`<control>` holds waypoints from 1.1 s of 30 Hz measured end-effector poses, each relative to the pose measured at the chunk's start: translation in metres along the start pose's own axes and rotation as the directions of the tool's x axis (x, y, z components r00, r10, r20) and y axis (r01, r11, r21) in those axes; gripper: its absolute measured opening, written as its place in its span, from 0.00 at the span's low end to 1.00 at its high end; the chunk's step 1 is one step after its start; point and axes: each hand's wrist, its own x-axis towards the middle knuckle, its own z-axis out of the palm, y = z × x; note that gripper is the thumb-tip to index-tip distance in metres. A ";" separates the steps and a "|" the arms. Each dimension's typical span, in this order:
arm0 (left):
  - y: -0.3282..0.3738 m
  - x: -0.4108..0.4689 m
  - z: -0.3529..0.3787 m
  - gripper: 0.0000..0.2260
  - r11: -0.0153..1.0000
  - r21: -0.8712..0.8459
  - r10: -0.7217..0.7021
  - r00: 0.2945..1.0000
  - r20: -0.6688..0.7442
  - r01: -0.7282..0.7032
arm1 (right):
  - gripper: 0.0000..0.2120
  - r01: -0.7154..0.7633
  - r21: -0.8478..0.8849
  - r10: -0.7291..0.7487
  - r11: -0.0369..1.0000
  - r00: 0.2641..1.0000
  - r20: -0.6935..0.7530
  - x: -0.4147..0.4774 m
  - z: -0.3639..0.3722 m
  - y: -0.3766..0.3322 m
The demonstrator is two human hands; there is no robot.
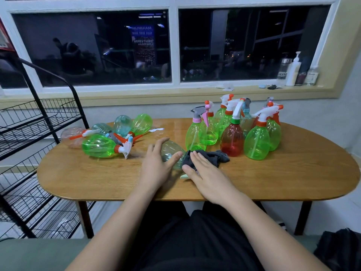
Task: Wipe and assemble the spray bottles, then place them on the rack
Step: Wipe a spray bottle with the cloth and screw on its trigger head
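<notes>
Grey cloth (216, 156) lies under flat right hand (207, 173), clear bottle (170, 151) under spread left hand (156, 165), upright bottles (232, 137) close behind.

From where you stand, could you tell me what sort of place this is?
Likely a room in a home or small office: a wooden table under a wide dark window, pump bottles on the sill, and a black wire rack beside the table.

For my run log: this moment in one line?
left hand rests on clear teal plastic bottle | right hand flat on dark grey cloth
</notes>
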 end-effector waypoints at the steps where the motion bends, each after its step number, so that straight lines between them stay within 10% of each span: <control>1: 0.000 0.000 0.000 0.29 1.000 -0.001 -0.001 1.000 0.001 0.001 | 0.42 0.003 0.016 -0.003 1.000 1.000 -0.002 0.003 0.000 -0.001; 24: 0.005 0.011 -0.005 0.31 0.998 0.058 -0.005 0.997 0.071 0.001 | 0.26 0.018 0.084 -0.006 0.996 0.991 -0.135 -0.059 -0.008 0.027; 33: 0.009 0.033 -0.033 0.25 0.836 0.322 0.327 0.874 0.358 -0.445 | 0.20 -0.037 -0.027 0.032 0.999 0.986 -0.162 -0.036 -0.014 0.021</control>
